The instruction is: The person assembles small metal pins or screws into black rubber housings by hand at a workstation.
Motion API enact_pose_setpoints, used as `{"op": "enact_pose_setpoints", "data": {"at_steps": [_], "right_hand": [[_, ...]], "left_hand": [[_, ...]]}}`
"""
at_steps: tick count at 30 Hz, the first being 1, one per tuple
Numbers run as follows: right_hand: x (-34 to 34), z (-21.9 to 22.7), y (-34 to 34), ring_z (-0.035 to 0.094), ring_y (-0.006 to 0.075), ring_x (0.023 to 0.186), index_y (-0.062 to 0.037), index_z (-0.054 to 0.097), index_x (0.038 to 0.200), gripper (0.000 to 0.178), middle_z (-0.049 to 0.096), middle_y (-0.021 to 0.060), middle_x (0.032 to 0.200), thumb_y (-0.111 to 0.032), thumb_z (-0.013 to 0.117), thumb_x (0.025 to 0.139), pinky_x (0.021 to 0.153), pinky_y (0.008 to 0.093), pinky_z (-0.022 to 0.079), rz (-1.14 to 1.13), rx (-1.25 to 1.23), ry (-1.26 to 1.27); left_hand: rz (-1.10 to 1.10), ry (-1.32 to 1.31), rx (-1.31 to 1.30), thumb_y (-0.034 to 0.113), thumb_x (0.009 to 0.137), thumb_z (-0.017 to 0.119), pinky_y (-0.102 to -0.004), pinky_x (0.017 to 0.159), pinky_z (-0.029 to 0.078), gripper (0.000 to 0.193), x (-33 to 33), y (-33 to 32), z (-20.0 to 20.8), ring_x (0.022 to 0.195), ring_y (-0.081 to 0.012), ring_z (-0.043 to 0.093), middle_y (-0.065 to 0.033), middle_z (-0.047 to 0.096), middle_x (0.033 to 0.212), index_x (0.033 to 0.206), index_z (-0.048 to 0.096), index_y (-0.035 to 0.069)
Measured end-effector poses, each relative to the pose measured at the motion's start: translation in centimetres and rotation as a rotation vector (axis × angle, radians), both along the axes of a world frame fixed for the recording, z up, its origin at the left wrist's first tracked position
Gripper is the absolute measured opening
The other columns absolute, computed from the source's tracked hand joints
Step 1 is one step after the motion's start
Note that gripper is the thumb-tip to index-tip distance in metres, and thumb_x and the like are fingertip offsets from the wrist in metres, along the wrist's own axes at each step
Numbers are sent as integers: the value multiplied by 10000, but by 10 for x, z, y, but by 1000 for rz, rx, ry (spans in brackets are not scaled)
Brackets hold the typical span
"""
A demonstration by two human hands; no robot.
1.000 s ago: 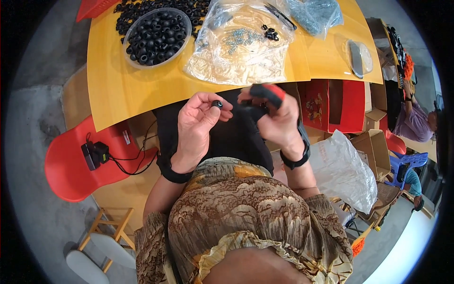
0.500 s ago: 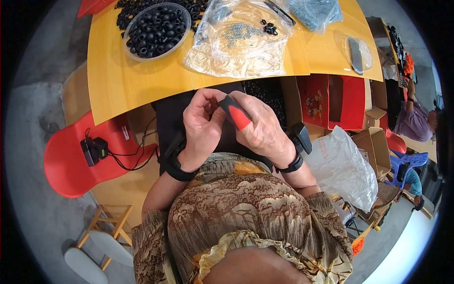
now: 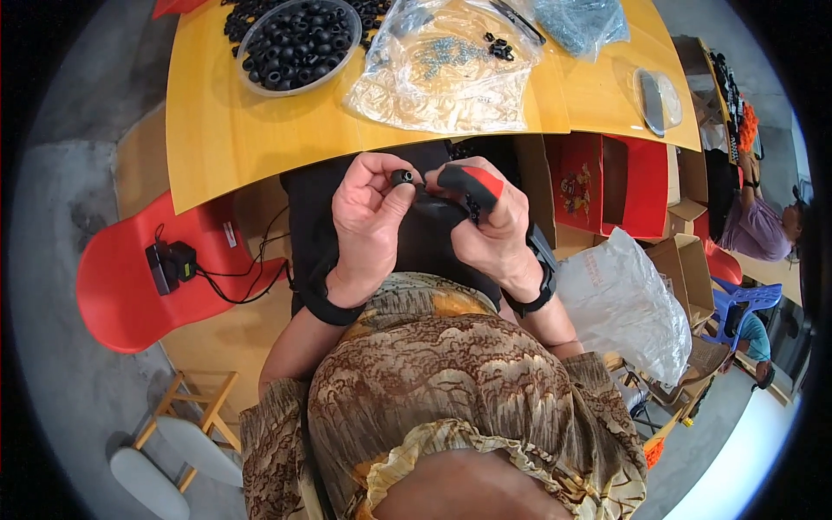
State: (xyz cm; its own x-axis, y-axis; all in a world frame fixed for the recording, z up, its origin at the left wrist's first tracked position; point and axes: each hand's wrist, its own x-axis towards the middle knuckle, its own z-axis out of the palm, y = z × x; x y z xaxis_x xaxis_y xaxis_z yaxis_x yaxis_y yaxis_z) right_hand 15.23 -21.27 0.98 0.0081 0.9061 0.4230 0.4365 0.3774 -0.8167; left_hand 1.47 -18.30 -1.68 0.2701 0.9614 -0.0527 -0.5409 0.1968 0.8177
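Head view gives me the yellow tabletop (image 3: 251,147) across the far side, with both hands just off its near edge, above the lap. Largest on it, I see crumpled clear plastic (image 3: 472,111); to its left stands a round tub (image 3: 290,93) heaped with black pieces (image 3: 299,48), and more of these lie loose behind it. A bag of grey bits (image 3: 576,28) rests at the far right.

Next in size come the hands. The left hand (image 3: 368,212) pinches one black piece (image 3: 402,177) between thumb and fingers, raised clear of the lap. The right hand (image 3: 498,230) is curled close beside it, a black and red finger cover (image 3: 475,185) on it; I cannot tell from here whether it grips anything.

Smaller still, silvery bits (image 3: 446,57) are strewn on the plastic, with a cluster of tiny black parts (image 3: 499,47) at their right.

On progress, the pinched piece shows a pale ring at its end, so I judge it partly worked, though I cannot confirm it is complete. With the tub so full and bits lying loose, I reckon much is left; I can pick out no separate finished pile
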Motion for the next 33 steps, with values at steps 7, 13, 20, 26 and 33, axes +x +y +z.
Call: {"op": "enact_pose_setpoints", "data": {"at_steps": [7, 13, 20, 26, 33], "right_hand": [[-6, 0, -2, 604, 212, 702, -40, 591, 880, 272, 603, 95, 819, 42, 690, 641, 606, 274, 482, 12, -7, 133], [-7, 7, -7, 590, 184, 675, -45, 603, 869, 234, 601, 78, 796, -17, 714, 665, 583, 262, 467, 27, -81, 158], [-3, 4, -11, 586, 159, 658, -35, 616, 846, 197, 599, 71, 774, 9, 701, 674, 584, 242, 458, -6, -78, 183], [-2, -1, -18, 578, 126, 697, -13, 627, 833, 194, 598, 63, 799, 94, 652, 673, 635, 232, 473, -21, -97, 477], [-5, -8, -23, 566, 154, 760, 16, 646, 806, 194, 583, 81, 836, 129, 629, 649, 678, 254, 470, -24, -110, 601]], "left_hand": [[37, 7, 108, -19, 834, 576, -182, 716, 429, 160, -3, -5, 3, 748, -59, 520, -28, 563, 851, 968, 495, 7], [48, 52, 112, -4, 825, 601, -177, 687, 438, 178, -5, -10, 7, 732, -63, 540, -26, 567, 827, 968, 494, 3], [1, 71, 197, -17, 827, 590, -196, 692, 464, 162, -6, -12, 3, 746, -76, 558, -48, 587, 837, 967, 509, -14], [-62, 0, 159, -9, 850, 557, -221, 732, 483, 142, -6, -12, 9, 769, -94, 573, -89, 614, 877, 983, 512, -28], [-45, 82, 198, -15, 852, 552, -221, 738, 483, 136, -5, -16, 15, 777, -97, 580, -103, 625, 884, 983, 519, -34]]}}
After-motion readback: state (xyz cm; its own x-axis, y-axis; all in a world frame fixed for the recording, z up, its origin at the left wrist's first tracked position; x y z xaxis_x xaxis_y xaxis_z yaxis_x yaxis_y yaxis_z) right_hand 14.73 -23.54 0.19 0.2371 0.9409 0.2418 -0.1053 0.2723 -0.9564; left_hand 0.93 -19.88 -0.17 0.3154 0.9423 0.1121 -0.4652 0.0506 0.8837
